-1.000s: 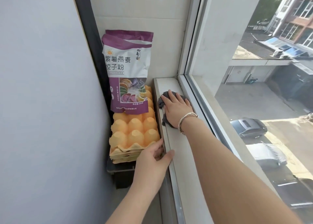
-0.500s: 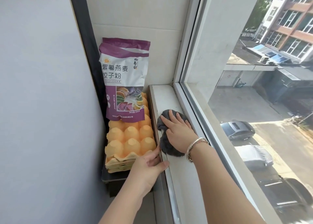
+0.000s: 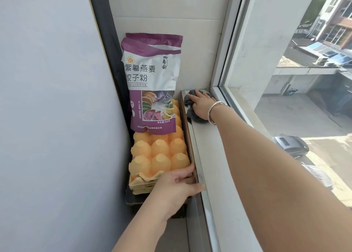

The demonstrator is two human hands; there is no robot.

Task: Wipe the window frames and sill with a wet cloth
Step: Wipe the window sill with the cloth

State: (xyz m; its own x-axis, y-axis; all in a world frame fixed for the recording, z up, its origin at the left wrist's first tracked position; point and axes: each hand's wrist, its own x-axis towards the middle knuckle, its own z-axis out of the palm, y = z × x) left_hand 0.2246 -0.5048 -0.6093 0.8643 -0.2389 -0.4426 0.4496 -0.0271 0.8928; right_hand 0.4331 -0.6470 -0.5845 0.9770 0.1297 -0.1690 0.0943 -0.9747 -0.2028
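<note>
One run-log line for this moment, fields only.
step: wiping sill | right hand: flat on grey cloth, far corner | left hand: braced on sill edge beside egg trays | frames: untouched

Pale grey wall [image 3: 47, 99] at left, white tiled wall [image 3: 167, 13] ahead (daylit); sunlit street [image 3: 304, 118] beyond glass.

The window sill [image 3: 224, 185] is a pale, narrow ledge running along the foot of the window frame [image 3: 231, 101] to the far corner, where it meets the tiled wall. A dark grey cloth [image 3: 191, 112] lies bunched on the sill at that far end, close to the corner, reaching from the sill's left edge toward the frame. A flat hand [image 3: 202, 105] presses on it.
</note>
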